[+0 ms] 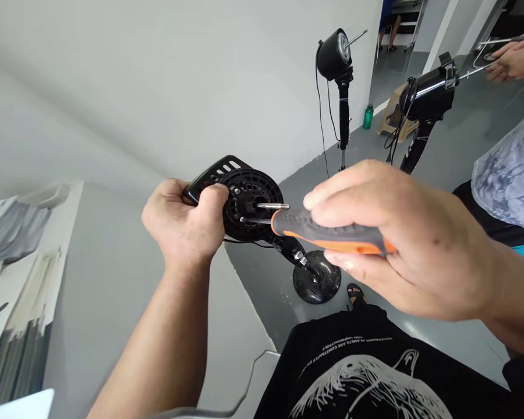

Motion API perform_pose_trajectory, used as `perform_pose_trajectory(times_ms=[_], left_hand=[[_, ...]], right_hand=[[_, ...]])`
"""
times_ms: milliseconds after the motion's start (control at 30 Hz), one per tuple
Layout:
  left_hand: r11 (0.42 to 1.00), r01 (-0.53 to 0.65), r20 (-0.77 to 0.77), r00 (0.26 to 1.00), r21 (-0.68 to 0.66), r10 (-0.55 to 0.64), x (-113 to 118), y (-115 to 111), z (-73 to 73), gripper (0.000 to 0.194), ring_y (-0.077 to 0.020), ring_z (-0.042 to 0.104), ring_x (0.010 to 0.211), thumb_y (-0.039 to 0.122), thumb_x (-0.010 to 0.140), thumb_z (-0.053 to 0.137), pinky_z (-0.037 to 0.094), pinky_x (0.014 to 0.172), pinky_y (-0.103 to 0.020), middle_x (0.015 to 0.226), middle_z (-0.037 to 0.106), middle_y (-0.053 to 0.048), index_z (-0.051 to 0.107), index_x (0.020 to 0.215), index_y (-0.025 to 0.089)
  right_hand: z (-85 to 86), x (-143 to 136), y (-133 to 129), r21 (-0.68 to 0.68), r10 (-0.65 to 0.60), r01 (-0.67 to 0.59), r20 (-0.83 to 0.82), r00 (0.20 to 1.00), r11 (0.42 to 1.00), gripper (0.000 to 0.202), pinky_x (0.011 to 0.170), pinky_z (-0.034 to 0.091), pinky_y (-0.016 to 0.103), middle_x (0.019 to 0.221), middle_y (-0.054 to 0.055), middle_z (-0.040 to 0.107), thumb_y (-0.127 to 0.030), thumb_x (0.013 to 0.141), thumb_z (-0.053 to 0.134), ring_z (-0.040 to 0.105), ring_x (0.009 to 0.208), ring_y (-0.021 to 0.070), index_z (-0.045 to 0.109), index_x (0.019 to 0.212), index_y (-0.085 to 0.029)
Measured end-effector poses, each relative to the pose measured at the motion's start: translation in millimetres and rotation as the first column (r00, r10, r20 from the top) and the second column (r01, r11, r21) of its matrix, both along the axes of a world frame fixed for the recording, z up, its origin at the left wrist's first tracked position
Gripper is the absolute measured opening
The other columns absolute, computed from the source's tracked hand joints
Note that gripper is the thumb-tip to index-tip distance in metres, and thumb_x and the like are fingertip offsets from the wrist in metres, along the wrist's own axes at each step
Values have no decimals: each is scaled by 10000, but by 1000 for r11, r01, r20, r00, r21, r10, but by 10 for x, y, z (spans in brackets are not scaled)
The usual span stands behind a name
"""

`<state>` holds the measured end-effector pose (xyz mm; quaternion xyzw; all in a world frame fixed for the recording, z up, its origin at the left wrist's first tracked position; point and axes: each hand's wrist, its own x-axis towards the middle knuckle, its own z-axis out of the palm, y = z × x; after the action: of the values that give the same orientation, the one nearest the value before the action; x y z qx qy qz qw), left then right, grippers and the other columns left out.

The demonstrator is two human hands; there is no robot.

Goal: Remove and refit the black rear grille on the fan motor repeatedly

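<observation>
My left hand [192,218] grips the left side of a black slotted cover [218,174] on the fan's motor head, its thumb by the round ribbed face [266,189]. My right hand [402,238] is closed round a grey and orange screwdriver [332,233], whose shaft points left. The screwdriver's tip is at the ribbed face, just below the metal motor shaft [273,206] that sticks out of its centre. Whether the tip sits in a screw I cannot tell. Below the head, the stand runs down to a round black base [317,279] on the floor.
Two more black fan heads on stands, one [334,55] by the wall and one [432,90] further right, stand beyond. Another person's hands [515,61] work at the right one. A green bottle [367,116] and a beige stool [395,116] are behind. A pale wall is at the left.
</observation>
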<state>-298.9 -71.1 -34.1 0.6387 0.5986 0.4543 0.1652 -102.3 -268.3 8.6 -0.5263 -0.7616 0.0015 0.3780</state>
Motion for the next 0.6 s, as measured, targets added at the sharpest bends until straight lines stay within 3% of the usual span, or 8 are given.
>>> perform_pose_trajectory(times_ms=[67, 167, 200, 267, 367, 433, 500, 600], left_hand=[[1000, 0, 5, 1000, 0, 0, -5, 15, -9, 251, -133, 391, 574, 451, 540, 609, 307, 542, -329, 558, 396, 55, 489, 591, 236], [1000, -14, 14, 1000, -3, 14, -18, 29, -25, 255, -139, 405, 573, 453, 537, 618, 310, 538, -333, 558, 417, 51, 501, 603, 236], [1000, -15, 13, 1000, -5, 15, -21, 29, -27, 257, -142, 415, 576, 455, 534, 619, 314, 538, -334, 558, 429, 49, 505, 605, 236], [1000, -12, 10, 1000, -10, 13, -23, 21, -26, 260, -149, 430, 583, 462, 528, 612, 328, 545, -335, 558, 445, 47, 508, 606, 237], [1000, -7, 1, 1000, -7, 7, -23, 13, -17, 257, -151, 428, 592, 462, 524, 604, 327, 549, -334, 560, 439, 44, 502, 599, 239], [1000, -10, 0, 1000, -7, 10, -24, 18, -17, 256, -144, 416, 585, 456, 526, 609, 316, 542, -332, 561, 428, 45, 494, 596, 238], [1000, -15, -2, 1000, -6, 15, -27, 26, -20, 260, -139, 406, 576, 456, 534, 620, 310, 535, -332, 557, 418, 49, 496, 595, 236], [1000, -16, -7, 1000, -9, 16, -32, 30, -21, 261, -146, 417, 570, 466, 539, 626, 321, 536, -336, 550, 428, 48, 521, 598, 234]], right_hand=[[-11, -13, 71, -18, -155, 154, -43, 987, 988, 76, 593, 570, 251, 1017, 15, 761, -280, 1014, 623, 749, 817, 152, 625, 1044, -210], [-71, 26, 138, -60, -347, 342, -136, 928, 938, 304, 457, 459, 262, 685, -43, 649, -492, 1019, 621, 567, 487, 111, 557, 942, -205], [-95, 44, 132, -57, -333, 328, -156, 930, 943, 317, 482, 501, 269, 722, -37, 671, -507, 998, 642, 598, 520, 122, 565, 1001, -199], [-134, 68, 83, -26, -188, 186, -154, 970, 982, 380, 691, 650, 311, 1131, 52, 762, -390, 944, 704, 757, 890, 184, 556, 1226, -181], [-140, 49, 15, 69, 36, -31, -68, 997, 997, 506, 1000, 653, 310, 1534, 34, 588, -133, 927, 638, 615, 1387, 186, 517, 1405, -245], [-114, 25, 28, 83, -9, 9, -1, 1000, 997, 311, 814, 655, 271, 1330, 12, 691, -118, 980, 573, 702, 1216, 167, 589, 1267, -237], [-82, 24, 75, 55, -135, 135, -8, 991, 989, 101, 567, 564, 252, 975, -3, 737, -242, 1041, 580, 738, 818, 140, 607, 1123, -191], [-50, 69, 112, -63, -270, 266, -73, 960, 962, 342, 411, 421, 249, 611, -56, 599, -505, 1087, 558, 587, 485, 116, 603, 1011, -175]])
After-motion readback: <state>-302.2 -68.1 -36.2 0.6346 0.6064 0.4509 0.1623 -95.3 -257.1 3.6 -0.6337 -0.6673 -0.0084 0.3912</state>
